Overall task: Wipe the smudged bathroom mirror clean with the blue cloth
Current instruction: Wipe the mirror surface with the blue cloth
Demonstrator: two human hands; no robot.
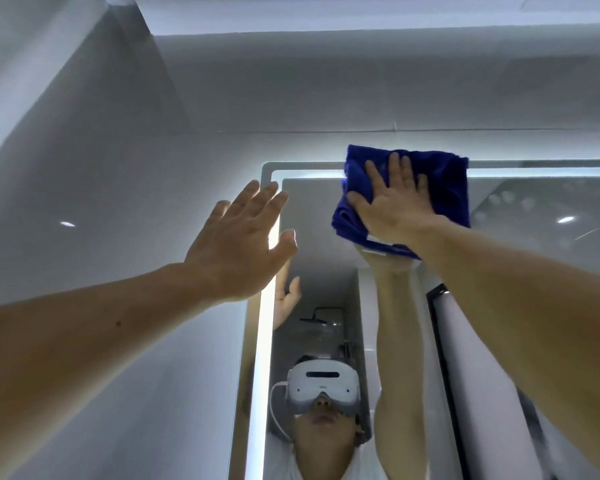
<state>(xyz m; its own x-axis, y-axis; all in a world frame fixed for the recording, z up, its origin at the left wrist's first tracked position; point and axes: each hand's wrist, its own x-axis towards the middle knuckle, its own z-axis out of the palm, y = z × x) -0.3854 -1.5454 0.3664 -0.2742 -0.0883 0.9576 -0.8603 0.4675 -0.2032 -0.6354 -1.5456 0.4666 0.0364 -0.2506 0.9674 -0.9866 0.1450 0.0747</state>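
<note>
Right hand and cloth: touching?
Touching. The head view shows the right hand lying flat, fingers spread, on the cloth, pressing it against the mirror.

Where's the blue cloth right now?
Head view, upper right: the blue cloth is pressed flat against the top edge of the mirror under the right hand.

The blue cloth [444, 174] hides part of the mirror [319, 216].

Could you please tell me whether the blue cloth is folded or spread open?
Folded: the blue cloth shows stacked layers along its lower-left edge beneath the flat right hand.
</note>
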